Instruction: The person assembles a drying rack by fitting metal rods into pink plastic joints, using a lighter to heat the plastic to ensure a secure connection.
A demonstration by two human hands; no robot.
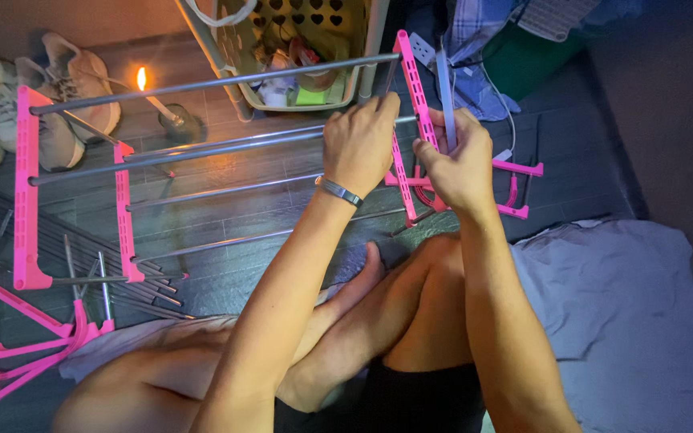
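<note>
A person sits cross-legged on a dark wood floor, looking down at a half-built drying rack (pixel 226 144) made of thin grey metal rods set between bright pink plastic side rails. The rack stands across the middle of the view, just beyond the knees, reaching from a rail at the far left to a rail at centre right.

The left hand (pixel 360 144), with a silver bracelet at the wrist, has its fingers curled over the right-hand pink rail (pixel 413 84) where a rod end meets it; whether they fully grip is hard to tell. The right hand (pixel 459 164), just right of it, is closed around a loose grey rod (pixel 445 92) held nearly upright, beside the same rail.

The rods look light, stiff and smooth, likely slippery, so a hold close to the end being fitted seems best. The pink rails look rigid but thin, with rows of slots; bracing one near the joint should keep it from flexing.

Spare rods and pink pieces (pixel 30 337) lie at near left. Far left are pale sneakers (pixel 34 88), with a lit candle (pixel 158 100) beside them. A laundry basket (pixel 302 52) stands at far centre. A grey cloth (pixel 627 321) covers the near right
</note>
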